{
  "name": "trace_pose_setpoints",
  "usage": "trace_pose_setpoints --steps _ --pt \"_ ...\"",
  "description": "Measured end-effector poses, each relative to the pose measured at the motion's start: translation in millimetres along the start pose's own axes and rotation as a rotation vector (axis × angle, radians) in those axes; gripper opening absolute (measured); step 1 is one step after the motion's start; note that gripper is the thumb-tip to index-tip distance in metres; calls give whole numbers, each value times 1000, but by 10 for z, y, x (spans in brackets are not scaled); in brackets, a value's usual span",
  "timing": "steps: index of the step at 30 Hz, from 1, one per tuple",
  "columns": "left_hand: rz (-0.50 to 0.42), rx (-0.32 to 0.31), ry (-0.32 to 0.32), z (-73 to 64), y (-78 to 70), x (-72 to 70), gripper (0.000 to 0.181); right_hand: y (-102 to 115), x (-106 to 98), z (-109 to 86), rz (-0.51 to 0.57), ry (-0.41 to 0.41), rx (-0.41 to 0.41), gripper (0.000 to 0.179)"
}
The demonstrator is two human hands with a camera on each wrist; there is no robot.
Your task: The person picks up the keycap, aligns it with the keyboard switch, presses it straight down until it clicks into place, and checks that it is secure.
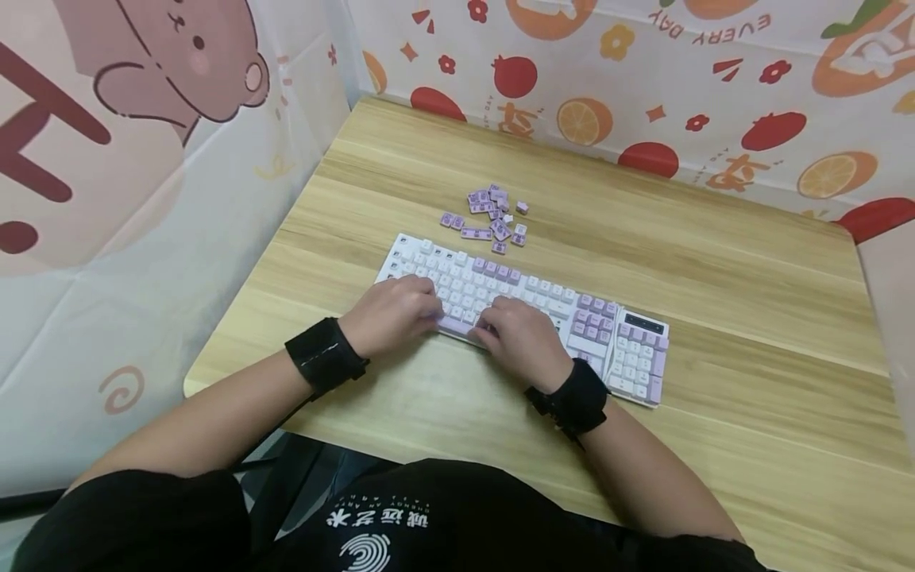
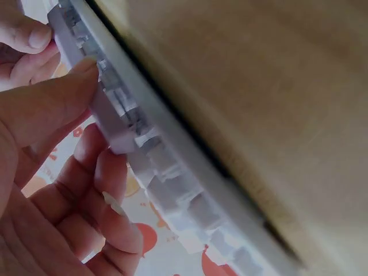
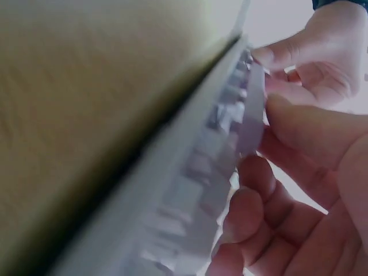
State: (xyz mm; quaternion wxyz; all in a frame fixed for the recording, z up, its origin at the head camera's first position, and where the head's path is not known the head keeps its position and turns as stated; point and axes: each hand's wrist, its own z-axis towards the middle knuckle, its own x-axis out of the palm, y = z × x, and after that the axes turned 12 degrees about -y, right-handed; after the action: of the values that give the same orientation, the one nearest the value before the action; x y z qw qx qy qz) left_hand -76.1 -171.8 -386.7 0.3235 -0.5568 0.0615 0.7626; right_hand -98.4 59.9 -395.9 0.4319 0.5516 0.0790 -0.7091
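Note:
A white and purple keyboard (image 1: pixel 536 298) lies angled on the table in the head view. Along its near edge runs a long purple spacebar keycap (image 2: pixel 109 123), standing proud of the neighbouring keys in both wrist views. My left hand (image 1: pixel 400 311) pinches one end of this keycap between thumb and fingers. At its other end my right hand (image 1: pixel 525 338) pinches it the same way, thumb on the near side. In the right wrist view both hands meet the keycap (image 3: pixel 253 109), their thumbs a short way apart. Remaining fingers curl loosely over the white keys.
Several loose purple keycaps (image 1: pixel 476 233) are scattered behind the keyboard. A separate number pad block (image 1: pixel 638 357) adjoins its right end. Wood-grain table (image 1: pixel 750 381) extends to both sides. Printed cloth (image 1: pixel 543 71) hangs along the back and left edges.

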Motion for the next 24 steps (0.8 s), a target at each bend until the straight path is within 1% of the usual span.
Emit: trace_pose_setpoints --steps 2,5,7,9,11,13,14,16,18,20,22,24 --pt "0 7 41 49 4 -20 7 -29 -40 67 26 59 43 21" --pt "-9 19 122 141 24 -66 5 -74 -85 191 64 164 122 28" --pt "-37 -2 183 216 53 -91 4 -100 -96 270 88 246 174 33" --pt "-64 -68 262 313 85 -111 8 -119 -102 338 105 321 209 35" --pt "-78 -156 335 429 121 -121 18 -127 -112 394 112 389 237 36" --pt "-55 -229 405 550 156 -123 31 -128 -121 444 93 434 252 36" --pt "-31 -248 438 608 176 -119 37 -124 -128 467 80 452 257 36" --pt "21 -251 486 704 197 -108 45 -116 -137 506 53 479 266 37" --pt "59 -233 518 767 205 -94 50 -107 -139 532 31 493 272 38" --pt "69 -221 534 789 203 -84 50 -96 -139 536 23 500 279 38" --pt "57 -235 533 770 199 -75 49 -91 -134 518 25 499 280 38" --pt "32 -252 521 710 219 -52 46 -93 -120 484 33 492 270 37"
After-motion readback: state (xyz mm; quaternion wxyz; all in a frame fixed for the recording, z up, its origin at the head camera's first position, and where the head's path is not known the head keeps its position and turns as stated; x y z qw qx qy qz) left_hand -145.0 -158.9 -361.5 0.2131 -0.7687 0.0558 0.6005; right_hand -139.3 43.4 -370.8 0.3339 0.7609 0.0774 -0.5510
